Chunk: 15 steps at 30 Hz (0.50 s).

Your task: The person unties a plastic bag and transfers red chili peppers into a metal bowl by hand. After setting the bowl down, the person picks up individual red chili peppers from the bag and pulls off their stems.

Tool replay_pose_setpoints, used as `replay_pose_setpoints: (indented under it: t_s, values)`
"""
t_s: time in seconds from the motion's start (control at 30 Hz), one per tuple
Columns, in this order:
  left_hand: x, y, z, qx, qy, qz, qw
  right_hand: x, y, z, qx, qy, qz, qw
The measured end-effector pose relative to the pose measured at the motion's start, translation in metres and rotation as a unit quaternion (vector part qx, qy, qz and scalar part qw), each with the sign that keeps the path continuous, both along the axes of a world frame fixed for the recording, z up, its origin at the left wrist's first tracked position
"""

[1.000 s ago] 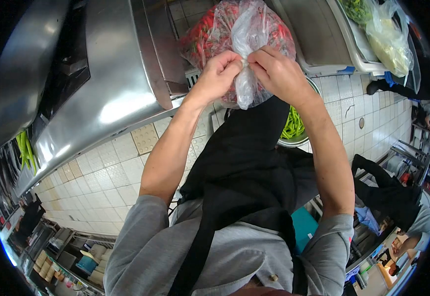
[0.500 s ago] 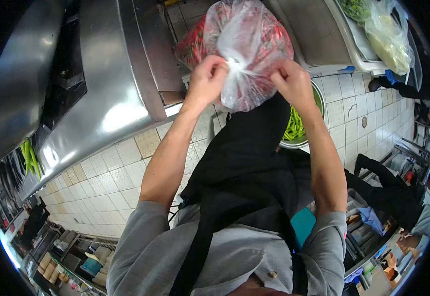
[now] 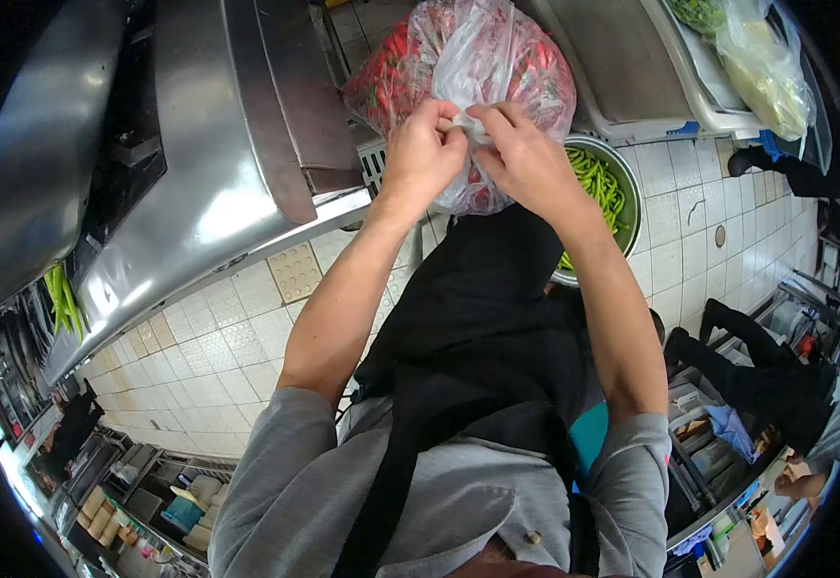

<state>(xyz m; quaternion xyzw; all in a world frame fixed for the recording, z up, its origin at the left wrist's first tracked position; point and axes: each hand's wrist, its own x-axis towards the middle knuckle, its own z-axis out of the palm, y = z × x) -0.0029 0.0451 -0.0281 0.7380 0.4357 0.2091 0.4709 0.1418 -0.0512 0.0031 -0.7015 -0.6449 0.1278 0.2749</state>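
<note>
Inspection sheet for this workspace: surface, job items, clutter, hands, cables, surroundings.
Surface: stainless-steel counter at picture left; pale square-tiled floor.
Job's things: clear plastic bag of red peppers, neck bunched; round metal bowl holding slender green peppers, partly behind right forearm.
Clutter: long bright-green peppers at far left; translucent plastic bag of pale contents at upper right.
Hands: bare left hand and bare right hand pinch the bag's gathered neck.
Cables: none identifiable.
Surroundings: another person in black and grey, lower right.

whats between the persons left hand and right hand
In the head view, bunched white plastic of the bag of red peppers lies between the left hand and right hand, held by both.
</note>
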Motion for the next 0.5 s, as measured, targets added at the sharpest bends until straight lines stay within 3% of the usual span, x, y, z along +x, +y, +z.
replay_pose_setpoints:
  t_s: [0.13,0.17,0.2,0.27,0.33,0.37,0.4,0.47,0.5]
  values:
    - [-0.006,0.001,0.0,-0.108,-0.045,-0.009,0.993,0.007,-0.002,-0.013,-0.021,0.018,-0.026,0.999]
    - [-0.006,0.0,0.003,-0.264,-0.169,0.013,0.95,0.008,-0.002,-0.015,0.008,0.041,-0.036,0.998]
    - [-0.006,-0.002,0.01,-0.409,-0.287,0.034,0.865,0.007,-0.001,-0.013,0.036,0.063,-0.046,0.996]
    - [-0.007,-0.001,0.02,-0.459,-0.307,0.036,0.833,0.008,0.0,-0.007,0.047,0.059,-0.052,0.996]
    - [-0.005,-0.002,0.01,-0.353,-0.261,0.048,0.897,0.01,-0.002,-0.004,0.059,0.054,-0.061,0.995]
    - [-0.007,-0.006,0.0,-0.209,-0.222,0.045,0.951,0.011,-0.003,-0.006,0.061,0.065,-0.06,0.994]
    - [-0.007,-0.006,0.009,-0.208,-0.224,0.045,0.951,0.012,-0.002,-0.007,0.064,0.077,-0.058,0.993]
    - [-0.011,-0.011,0.033,0.085,-0.129,0.004,0.988,0.012,0.0,0.001,0.072,0.072,-0.059,0.993]
    - [-0.012,-0.011,0.031,0.082,-0.128,0.004,0.988,0.011,-0.002,0.003,0.078,0.067,-0.061,0.993]
